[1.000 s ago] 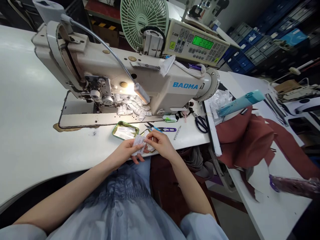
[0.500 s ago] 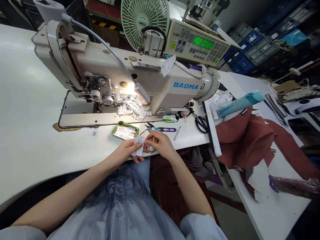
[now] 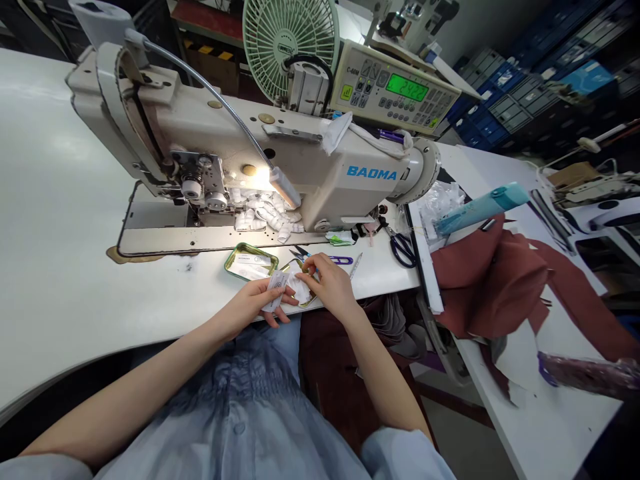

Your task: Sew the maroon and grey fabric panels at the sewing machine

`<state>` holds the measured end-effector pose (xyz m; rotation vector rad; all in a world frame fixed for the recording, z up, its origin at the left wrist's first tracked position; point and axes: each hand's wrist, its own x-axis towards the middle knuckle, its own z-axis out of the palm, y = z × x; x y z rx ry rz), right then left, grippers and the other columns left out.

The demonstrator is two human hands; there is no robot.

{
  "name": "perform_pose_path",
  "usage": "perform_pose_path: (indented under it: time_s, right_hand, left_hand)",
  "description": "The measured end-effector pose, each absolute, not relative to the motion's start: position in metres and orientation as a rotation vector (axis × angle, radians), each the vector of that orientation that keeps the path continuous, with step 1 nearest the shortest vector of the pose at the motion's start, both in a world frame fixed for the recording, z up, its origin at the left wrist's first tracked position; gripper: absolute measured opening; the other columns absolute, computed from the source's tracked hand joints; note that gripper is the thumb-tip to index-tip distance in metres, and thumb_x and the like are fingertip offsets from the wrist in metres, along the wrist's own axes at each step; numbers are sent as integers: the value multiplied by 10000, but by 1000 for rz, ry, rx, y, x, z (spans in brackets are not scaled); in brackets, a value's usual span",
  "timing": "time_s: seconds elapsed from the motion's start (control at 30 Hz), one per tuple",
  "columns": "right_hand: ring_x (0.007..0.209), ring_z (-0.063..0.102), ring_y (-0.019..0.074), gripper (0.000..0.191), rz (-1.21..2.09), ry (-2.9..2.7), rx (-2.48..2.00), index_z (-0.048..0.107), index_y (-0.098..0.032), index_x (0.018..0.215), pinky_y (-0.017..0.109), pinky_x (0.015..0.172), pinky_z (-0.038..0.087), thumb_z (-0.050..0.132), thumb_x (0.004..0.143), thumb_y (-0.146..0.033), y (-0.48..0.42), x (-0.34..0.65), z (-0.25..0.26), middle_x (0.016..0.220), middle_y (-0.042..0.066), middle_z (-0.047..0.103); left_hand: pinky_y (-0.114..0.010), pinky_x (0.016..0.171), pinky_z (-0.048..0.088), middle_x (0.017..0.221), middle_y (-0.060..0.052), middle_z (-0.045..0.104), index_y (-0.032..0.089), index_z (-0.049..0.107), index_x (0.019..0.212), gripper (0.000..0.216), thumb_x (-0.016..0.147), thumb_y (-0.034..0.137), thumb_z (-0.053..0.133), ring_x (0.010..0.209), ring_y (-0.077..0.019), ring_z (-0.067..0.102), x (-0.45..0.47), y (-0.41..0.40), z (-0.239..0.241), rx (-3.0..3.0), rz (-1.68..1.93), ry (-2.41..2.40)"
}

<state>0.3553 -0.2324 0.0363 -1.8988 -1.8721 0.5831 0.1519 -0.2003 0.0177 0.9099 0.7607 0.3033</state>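
My left hand (image 3: 255, 307) is closed on a small white printed label (image 3: 275, 291), pinched under the thumb, with the other fingers behind it. To its right, my right hand (image 3: 329, 285) hovers over a small gold-coloured tin (image 3: 312, 301) that has crumpled white pieces (image 3: 299, 288) in it. The fingertips of that hand are bent together at the white pieces, and whatever they pinch is too small to tell. Just behind my left hand, a green-rimmed tray (image 3: 228, 261) holds more white printed labels (image 3: 253, 260).
A sewing machine (image 3: 320, 173) stands behind the trays, with white tape (image 3: 267, 210) heaped under its arm. Thread snips (image 3: 342, 260), a marker-like stick (image 3: 356, 266) and scissors (image 3: 401, 248) lie to the right. Brown-red fabric (image 3: 500, 280) covers part of the side table.
My right hand has moved slightly right and up, away from the label in my left hand to the gold tin. The label's printed face now shows more clearly.
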Motion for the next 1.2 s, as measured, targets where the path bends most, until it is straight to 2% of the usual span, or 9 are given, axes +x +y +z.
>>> perform_pose_path:
  time_s: [0.17,0.33,0.53,0.63,0.73,0.8,0.9,1.07,1.2]
  right_hand:
    - [657,475,107,185,869,-1832,-1627,627,-207,814,241,621,348,641,907,-367,-234,342,35,787,-26,563]
    - [637,451,105,181,945,-1792,-1657,610,-202,836,239,618,355,590,935,-352,-232,348,38,806,-20,557]
    - [735,528,127,144,703,-2015,-1911,609,-199,849,247,639,330,585,947,-302,-227,363,43,877,2,583]
    - [731,533,126,96,579,-1986,-1975,620,-208,940,247,621,322,635,917,-300,-226,362,42,906,2,589]
    - [655,495,110,164,711,-1866,-1827,624,-224,1005,242,620,350,609,931,-370,-230,356,42,875,-10,577]
    - [626,465,106,186,857,-1840,-1672,643,-223,943,239,617,362,587,941,-401,-232,351,41,832,-16,564]
    - [640,463,107,172,941,-1855,-1580,645,-212,857,235,613,361,596,939,-356,-233,347,40,806,-18,561]
    - [746,536,125,143,681,-2070,-1825,628,-203,866,243,640,342,557,963,-279,-228,356,40,876,7,589]
    - [754,555,135,113,446,-2218,-1947,621,-203,906,254,607,315,584,951,-300,-228,362,40,945,29,607]
  left_hand:
    - [-244,494,534,1040,-163,726,107,639,1051,542,782,575,691,664,-205,712,153,-201,15,951,312,756]
    - [-242,499,542,1048,-160,725,108,630,1034,519,785,559,698,657,-194,710,152,-202,17,940,316,759]
    - [-238,493,532,1061,-180,721,92,642,1009,519,817,574,652,647,-191,709,151,-201,17,935,304,754]
    - [-233,470,518,1025,-180,728,94,631,988,527,803,586,662,629,-192,707,151,-201,16,940,299,758]
    - [-234,444,506,993,-174,735,102,621,976,540,769,596,690,595,-191,700,153,-202,16,934,293,764]
    - [-231,429,497,984,-171,738,104,621,985,556,753,603,701,576,-188,694,154,-202,17,940,293,760]
    - [-234,429,497,985,-169,739,104,622,1005,558,753,595,702,566,-182,687,154,-201,18,954,298,756]
    - [-261,488,532,1002,-165,739,104,630,1017,466,813,522,637,600,-190,693,152,-199,20,900,307,774]
    - [-266,508,540,1035,-168,735,108,625,1048,460,845,519,593,635,-200,706,150,-199,19,896,300,768]
